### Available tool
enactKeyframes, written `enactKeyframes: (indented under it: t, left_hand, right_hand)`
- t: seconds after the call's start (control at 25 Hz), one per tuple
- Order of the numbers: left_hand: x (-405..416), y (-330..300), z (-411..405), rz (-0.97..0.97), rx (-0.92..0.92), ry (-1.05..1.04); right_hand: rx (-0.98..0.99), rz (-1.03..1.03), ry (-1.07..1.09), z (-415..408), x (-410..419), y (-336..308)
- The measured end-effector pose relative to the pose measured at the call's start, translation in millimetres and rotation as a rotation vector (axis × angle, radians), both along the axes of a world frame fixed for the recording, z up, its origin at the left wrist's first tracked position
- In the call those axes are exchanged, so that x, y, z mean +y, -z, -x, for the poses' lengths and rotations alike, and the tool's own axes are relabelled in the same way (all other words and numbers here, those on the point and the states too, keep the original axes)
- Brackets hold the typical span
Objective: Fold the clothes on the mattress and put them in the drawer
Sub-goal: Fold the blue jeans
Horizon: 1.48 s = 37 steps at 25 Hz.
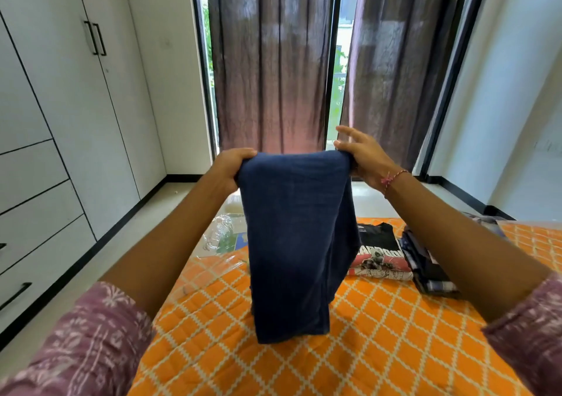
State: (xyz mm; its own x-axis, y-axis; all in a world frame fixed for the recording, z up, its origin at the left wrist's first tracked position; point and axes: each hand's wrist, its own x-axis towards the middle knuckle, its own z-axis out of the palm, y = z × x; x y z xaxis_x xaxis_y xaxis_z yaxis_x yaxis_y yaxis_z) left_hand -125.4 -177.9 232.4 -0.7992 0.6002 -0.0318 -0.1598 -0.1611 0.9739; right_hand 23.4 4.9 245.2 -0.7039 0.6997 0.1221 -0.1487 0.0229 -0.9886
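While both arms reach forward over it, the mattress (380,350) fills the lower part of the view under an orange sheet with a white diamond pattern. To the left stands a white wardrobe (60,122) with black handles and a column of drawers (33,201), all pushed in. Dark curtains (273,61) hang at the window ahead.

A navy garment (298,243) hangs doubled over in the air above the sheet — its lower edge reaches down close to the mattress. The left hand (232,169) grips the garment's top left corner with fingers curled over the fold. The right hand (362,157) pinches the top right corner, the other fingers spread loosely; a red thread (392,179) circles that wrist.

Beyond the garment lie a folded black printed T-shirt (380,252) and, just beside it, a folded dark checked piece (425,265). Crumpled clear plastic (222,234) sits at the mattress's far left edge.
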Motion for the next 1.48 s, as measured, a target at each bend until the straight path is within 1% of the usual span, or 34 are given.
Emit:
enactKeyframes:
  t: [0.04, 0.08, 0.12, 0.16, 0.2, 0.24, 0.28, 0.32, 0.4, 0.44, 0.52, 0.56, 0.6, 0.64, 0.68, 0.72, 0.76, 0.84, 0.96, 1.04, 1.12, 1.16, 1.24, 1.28, 1.32, 1.36, 1.4, 1.44, 1.48]
  left_hand:
    - [-2.2, 3.2, 0.9, -0.057, -0.051, 0.006]
    - [-3.9, 0.8, 1.1, -0.133, -0.081, 0.054]
    - [-4.6, -4.9, 2.1, -0.173, -0.058, 0.097]
    - [-5.0, -11.8, 4.5, -0.134, 0.044, 0.106]
    - [-4.8, -19.3, 3.2, -0.05, 0.157, 0.082]
    - [-3.9, -26.2, 2.4, 0.017, 0.258, 0.001]
    - [-2.3, -29.7, 3.0, 0.029, 0.315, -0.05]
    - [-1.6, -29.9, 5.7, -0.014, 0.358, -0.046]
    - [-3.7, -25.7, 9.2, -0.129, 0.317, 0.054]
    - [-4.1, -20.9, 11.5, -0.124, 0.311, 0.097]
    - [-6.7, -12.3, 12.9, -0.031, 0.384, 0.068]
    - [-7.8, -9.4, 14.0, -0.037, 0.376, 0.037]
    - [-8.9, -7.3, 14.8, -0.084, 0.327, 0.047]
    - [-10.1, -6.7, 14.1, -0.133, 0.283, 0.113]
    - [-11.7, -6.7, 13.4, -0.14, 0.287, 0.183]
    - [-13.0, -8.7, 11.5, -0.081, 0.36, 0.219]
    - [-13.0, -12.3, 10.2, 0.028, 0.498, 0.207]
    - [-9.8, -21.8, 8.1, 0.198, 0.789, 0.06]
    - [-5.4, -38.9, 5.9, 0.336, 1.072, -0.145]
    - [-3.4, -47.1, 3.8, 0.488, 1.225, -0.273]
    - [-2.8, -58.3, -0.8, 0.609, 1.346, -0.388]
    - [-3.9, -65.7, -2.4, 0.648, 1.387, -0.447]
    - [-9.8, -77.5, -5.5, 0.697, 1.401, -0.575]
    - [-12.2, -78.5, -8.2, 0.676, 1.367, -0.659]
    - [-12.8, -75.0, -13.4, 0.601, 1.316, -0.738]
    - [-10.7, -67.0, -23.1, 0.493, 1.24, -0.768]
    - [-5.6, -56.8, -37.1, 0.385, 1.138, -0.701]
    - [2.7, -46.7, -53.7, 0.32, 1.025, -0.545]
    - [13.7, -38.0, -68.7, 0.323, 0.93, -0.362]
  right_hand:
    - [-0.008, -0.007, -0.01, -0.6, 0.1, 2.4]
    - [0.037, 0.017, -0.028, -2.3, -0.2, 1.9]
    - [0.091, 0.078, -0.09, -4.3, -1.2, -0.6]
    - [0.108, 0.097, -0.14, -5.5, -0.5, -2.1]
    - [0.04, 0.023, -0.153, -6.4, -1.0, -4.5]
    - [-0.051, -0.118, -0.137, -6.1, -1.5, -7.9]
    - [-0.092, -0.222, -0.099, -4.9, -1.8, -12.1]
    - [-0.077, -0.251, -0.07, -4.3, -2.6, -16.8]
    - [-0.012, -0.182, -0.035, -5.9, -7.0, -23.4]
    - [-0.009, -0.128, -0.017, -7.5, -7.6, -23.1]
    - [-0.071, -0.101, 0.019, -10.5, -7.0, -18.8]
    - [-0.084, -0.09, 0.022, -11.7, -5.9, -16.0]
    - [-0.066, -0.062, 0.025, -12.9, -6.0, -14.3]
    - [-0.035, -0.031, 0.027, -14.0, -5.6, -15.3]
    - [-0.009, 0.002, 0.027, -15.1, -5.2, -17.4]
    - [-0.001, 0.019, 0.019, -16.4, -5.5, -19.9]
    - [-0.013, 0.006, -0.003, -17.8, -5.7, -23.4]
    - [-0.079, -0.094, -0.058, -19.7, -3.7, -30.8]
    - [-0.267, -0.33, -0.08, -22.9, -3.6, -46.4]
    - [-0.39, -0.535, -0.006, -22.1, -5.1, -54.0]
    - [-0.443, -0.736, 0.146, -18.8, -8.5, -62.2]
    - [-0.491, -0.879, 0.244, -17.4, -10.9, -67.8]
    - [-0.613, -1.175, 0.381, -13.9, -18.7, -79.9]
    - [-0.584, -1.217, 0.388, -11.6, -22.3, -84.5]
    - [-0.523, -1.19, 0.379, -8.6, -27.6, -87.8]
    - [-0.445, -1.125, 0.395, -4.2, -33.5, -88.0]
    - [-0.39, -1.078, 0.435, 1.7, -40.9, -86.5]
    - [-0.366, -1.045, 0.465, 9.0, -48.8, -83.8]
    - [-0.363, -1.014, 0.461, 17.6, -57.6, -80.6]
